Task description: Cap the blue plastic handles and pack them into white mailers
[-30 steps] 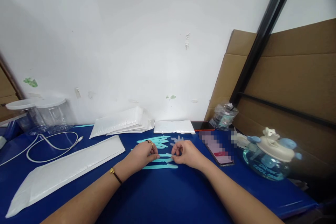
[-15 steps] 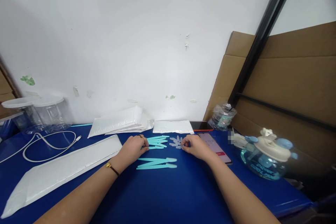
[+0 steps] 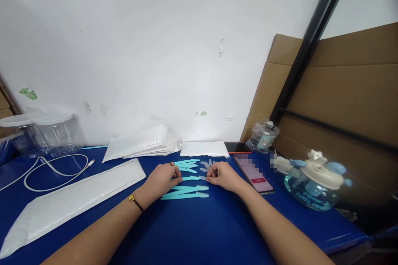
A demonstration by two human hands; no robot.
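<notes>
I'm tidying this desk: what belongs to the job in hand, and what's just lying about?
Likely in use:
turquoise stick, in the left hand
clear cap, in the right hand
loose turquoise sticks
loose clear caps

Likely lying about:
cable
lit phone
orange-edged device
drink bottle
jars
padded envelopes

One turquoise stick [image 3: 191, 178] in my left hand [image 3: 164, 179], one clear cap [image 3: 204, 178] in my right hand [image 3: 222, 175], at least two more in the near stick group [image 3: 186, 196], and the far stick pile [image 3: 186, 162] and loose caps [image 3: 204, 164] overlap too much for me to count! Around me, I make it two lidded jars [image 3: 56, 132], one cable [image 3: 74, 155], one long envelope [image 3: 77, 203], one uncountable envelope stack [image 3: 137, 143], one white packet [image 3: 205, 149], one lit phone [image 3: 253, 174], one bottle [image 3: 319, 188].
</notes>
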